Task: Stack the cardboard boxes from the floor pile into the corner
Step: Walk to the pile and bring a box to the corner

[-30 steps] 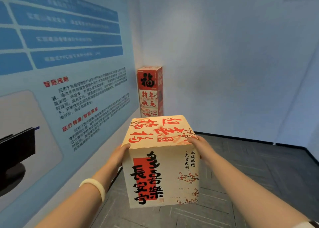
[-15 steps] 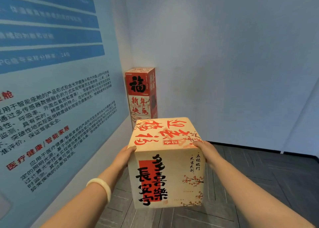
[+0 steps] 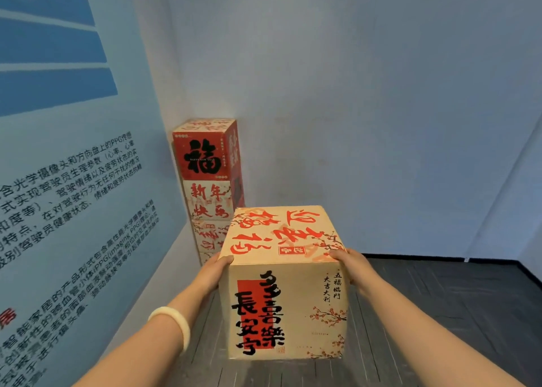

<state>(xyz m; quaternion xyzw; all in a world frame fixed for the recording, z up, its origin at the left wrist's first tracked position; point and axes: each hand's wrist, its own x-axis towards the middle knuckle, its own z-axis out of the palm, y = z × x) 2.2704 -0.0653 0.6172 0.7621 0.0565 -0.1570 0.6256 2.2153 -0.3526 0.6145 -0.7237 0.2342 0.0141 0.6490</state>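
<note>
I see my left hand [image 3: 215, 272] and my right hand [image 3: 350, 265] holding a tan cardboard box with red and black writing [image 3: 286, 284] between them. The left hand presses the side at 9 o'clock and the right hand presses the side at 3 o'clock. Each thumb sits on the top edge. The other fingers lie along the sides, and I cannot see most of them. The box is up in the air, low in the middle of my view, with its top flat.

A tall stack of red and cream cardboard boxes [image 3: 209, 181] stands at 11 o'clock from the held box, right in the corner where the two walls meet. The held box hides the bottom of the stack. The two are apart.

A big blue wall poster with dark writing [image 3: 73, 196] fills the 9 o'clock side. The dark grey floor [image 3: 440, 313] spreads out at 4 o'clock. A pale round bracelet [image 3: 173, 325] is on my left wrist.
</note>
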